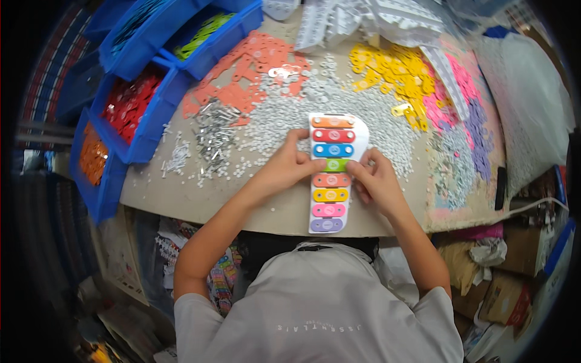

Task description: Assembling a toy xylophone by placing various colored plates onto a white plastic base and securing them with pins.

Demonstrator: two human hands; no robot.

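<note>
A white toy xylophone [358, 132] stands lengthwise toward me over the table's near part, with a column of coloured bars. Round white caps show at the ends of the orange, red and blue bars at its far end. Small dark spots mark the ends of the coral, yellow, pink and purple bars nearer me. My left hand [289, 164] grips the left edge, its thumb on the left end of the green bar [336, 165]. From the right, my right hand [378, 181] holds the other edge, thumb and finger at the green bar's right end. What lies under the fingertips is hidden.
Blue bins [145, 130] of coloured bars stand at left. Loose coral [233, 69], yellow [393, 66] and purple bars [478, 145] lie around a spread of small white caps [284, 112]. Metal pins [215, 130] are heaped at left; a clear bag [523, 103] sits at right.
</note>
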